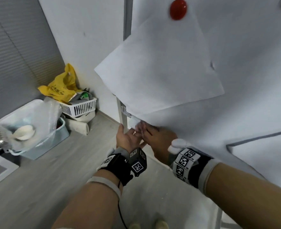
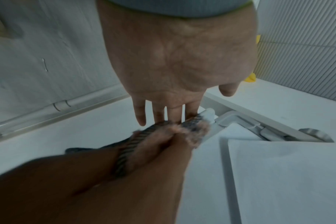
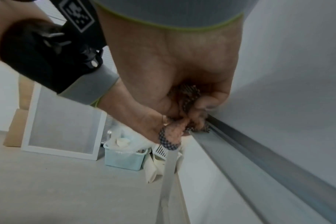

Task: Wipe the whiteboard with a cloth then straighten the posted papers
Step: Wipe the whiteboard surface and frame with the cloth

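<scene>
cloth (image 3: 188, 97): bunched, checked, low centre of head view at whiteboard (image 1: 244, 47) bottom edge | soft, light, limp; best gripped as a wad | right hand (image 1: 159, 138) clenched round it | left hand (image 1: 128, 138) flat, fingers straight, touching cloth | paper (image 1: 161, 71) hung crooked above
</scene>
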